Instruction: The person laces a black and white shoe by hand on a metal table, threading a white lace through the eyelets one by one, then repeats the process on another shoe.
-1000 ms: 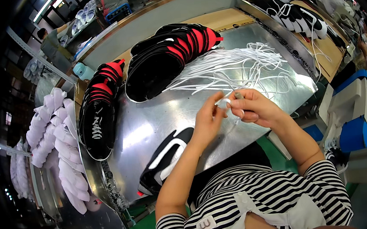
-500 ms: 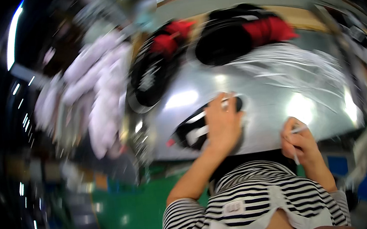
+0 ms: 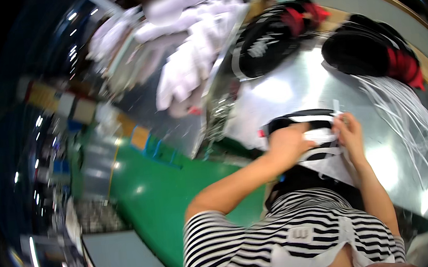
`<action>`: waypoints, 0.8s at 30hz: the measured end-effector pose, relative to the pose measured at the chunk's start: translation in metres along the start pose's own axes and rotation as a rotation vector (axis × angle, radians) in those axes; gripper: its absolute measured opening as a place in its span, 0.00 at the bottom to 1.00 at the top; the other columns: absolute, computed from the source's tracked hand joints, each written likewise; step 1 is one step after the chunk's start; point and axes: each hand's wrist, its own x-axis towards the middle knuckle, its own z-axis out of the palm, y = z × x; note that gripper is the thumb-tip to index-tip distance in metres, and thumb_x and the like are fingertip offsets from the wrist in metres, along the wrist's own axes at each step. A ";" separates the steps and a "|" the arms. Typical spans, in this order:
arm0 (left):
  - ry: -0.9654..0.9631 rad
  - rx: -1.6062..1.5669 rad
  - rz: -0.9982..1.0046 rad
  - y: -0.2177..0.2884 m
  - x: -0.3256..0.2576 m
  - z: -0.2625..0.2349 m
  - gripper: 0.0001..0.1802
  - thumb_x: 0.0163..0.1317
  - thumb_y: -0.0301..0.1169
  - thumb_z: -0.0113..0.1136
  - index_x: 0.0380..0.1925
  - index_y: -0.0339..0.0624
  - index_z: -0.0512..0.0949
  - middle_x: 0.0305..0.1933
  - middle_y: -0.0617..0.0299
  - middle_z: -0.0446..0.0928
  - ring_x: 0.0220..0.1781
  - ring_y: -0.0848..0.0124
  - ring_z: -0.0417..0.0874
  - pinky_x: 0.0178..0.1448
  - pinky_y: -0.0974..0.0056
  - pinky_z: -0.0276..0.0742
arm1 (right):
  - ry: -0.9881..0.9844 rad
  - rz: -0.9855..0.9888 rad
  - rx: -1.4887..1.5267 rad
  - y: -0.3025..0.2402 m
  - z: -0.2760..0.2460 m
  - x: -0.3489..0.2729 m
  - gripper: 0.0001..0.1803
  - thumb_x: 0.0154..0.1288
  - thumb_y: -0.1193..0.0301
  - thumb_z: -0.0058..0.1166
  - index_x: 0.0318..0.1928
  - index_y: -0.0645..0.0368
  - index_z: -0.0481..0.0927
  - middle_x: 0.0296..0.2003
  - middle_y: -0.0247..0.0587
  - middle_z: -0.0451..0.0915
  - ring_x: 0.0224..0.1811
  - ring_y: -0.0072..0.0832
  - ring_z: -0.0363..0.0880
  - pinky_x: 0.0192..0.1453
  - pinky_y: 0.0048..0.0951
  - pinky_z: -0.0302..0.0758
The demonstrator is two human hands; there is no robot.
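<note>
Laces at right, shoe stacks beyond, on tabletop; left hand clasps one shoe, right hand pinches white strip.

Metal-top workbench is carrying, along its far side, L stack of blk/red shoe uppers and R stack of blk/red shoe uppers, w/ a gap btwn. Loose wht laces are fanning out from beside the R stack toward the R end. Blk/wht shoe upper is sitting at the near edge, partly hidden; can't tell if it's touching metal. Dark side table, just L, is holding overlapping rows of pale shoe uppers.
</note>
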 end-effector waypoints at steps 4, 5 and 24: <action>-0.584 -0.865 -0.519 -0.034 0.033 -0.015 0.33 0.70 0.56 0.48 0.58 0.37 0.74 0.55 0.54 0.78 0.57 0.67 0.77 0.59 0.62 0.73 | -0.024 -0.038 0.011 0.016 0.011 0.009 0.08 0.68 0.67 0.55 0.41 0.59 0.78 0.27 0.28 0.77 0.28 0.14 0.72 0.31 0.18 0.68; -0.665 -1.159 -0.608 -0.034 0.048 -0.008 0.38 0.72 0.59 0.42 0.64 0.37 0.69 0.61 0.54 0.74 0.64 0.68 0.72 0.65 0.63 0.70 | -0.016 -0.037 0.077 0.012 0.013 0.009 0.06 0.68 0.66 0.57 0.38 0.54 0.78 0.24 0.22 0.72 0.24 0.10 0.63 0.26 0.16 0.57; -0.485 -1.431 -0.328 0.054 0.069 0.054 0.28 0.73 0.45 0.50 0.59 0.30 0.71 0.60 0.51 0.74 0.65 0.63 0.72 0.73 0.60 0.60 | 0.035 -0.116 0.052 -0.006 -0.063 -0.047 0.10 0.71 0.65 0.53 0.36 0.58 0.80 0.22 0.26 0.77 0.19 0.09 0.63 0.23 0.16 0.58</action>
